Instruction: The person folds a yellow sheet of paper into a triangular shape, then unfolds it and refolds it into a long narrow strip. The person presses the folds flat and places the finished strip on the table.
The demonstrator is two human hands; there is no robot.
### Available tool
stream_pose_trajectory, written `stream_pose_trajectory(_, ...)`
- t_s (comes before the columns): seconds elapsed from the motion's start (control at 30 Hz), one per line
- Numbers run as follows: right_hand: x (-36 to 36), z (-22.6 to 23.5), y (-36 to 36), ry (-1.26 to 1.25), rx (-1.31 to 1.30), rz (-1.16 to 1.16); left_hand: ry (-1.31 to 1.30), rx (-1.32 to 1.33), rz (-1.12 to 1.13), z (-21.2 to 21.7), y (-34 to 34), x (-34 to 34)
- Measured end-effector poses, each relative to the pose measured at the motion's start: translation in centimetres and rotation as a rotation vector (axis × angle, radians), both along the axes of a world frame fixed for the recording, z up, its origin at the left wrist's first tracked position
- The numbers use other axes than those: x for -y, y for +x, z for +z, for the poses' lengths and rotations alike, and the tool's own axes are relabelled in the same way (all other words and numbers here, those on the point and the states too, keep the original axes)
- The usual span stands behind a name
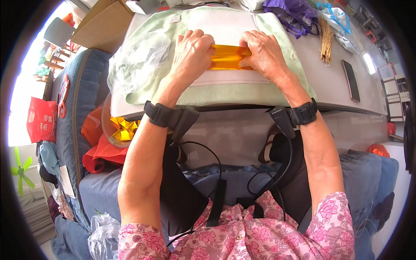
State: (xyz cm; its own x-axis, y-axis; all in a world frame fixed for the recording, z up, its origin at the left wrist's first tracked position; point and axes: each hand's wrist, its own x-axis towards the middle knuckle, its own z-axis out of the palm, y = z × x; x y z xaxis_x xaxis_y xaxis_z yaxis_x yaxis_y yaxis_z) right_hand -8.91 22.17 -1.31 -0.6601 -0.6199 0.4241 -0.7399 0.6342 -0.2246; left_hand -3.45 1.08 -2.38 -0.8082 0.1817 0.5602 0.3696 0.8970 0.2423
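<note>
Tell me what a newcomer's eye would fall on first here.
Probably the shiny gold sheet, held between the left hand and right hand at upper centre. Next might come the crumpled purple bag at the top, right of centre, and the bright red bag near the left edge.

Both hands (193,53) (265,54) hold a shiny gold sheet (230,57).
</note>
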Motion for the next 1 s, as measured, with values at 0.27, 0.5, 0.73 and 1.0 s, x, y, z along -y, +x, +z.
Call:
stream_pose_trajectory(0.27,-0.4,-1.0,0.2,-0.059,-0.149,0.083,-0.080,-0.043,-0.034,0.1,1.9,-0.4)
stream_pose_trajectory(0.5,-0.4,-0.8,1.8,-0.053,-0.144,0.101,-0.064,-0.018,-0.039,0.0,3.0,-0.1)
stream_pose_trajectory(0.73,-0.6,-0.9,2.3,-0.046,-0.138,0.116,-0.077,0.061,-0.045,0.5,3.8,0.0)
stream_pose_trajectory(1.0,-1.0,-0.9,2.4,-0.049,-0.041,0.132,-0.093,0.158,-0.046,-0.1,3.7,0.6)
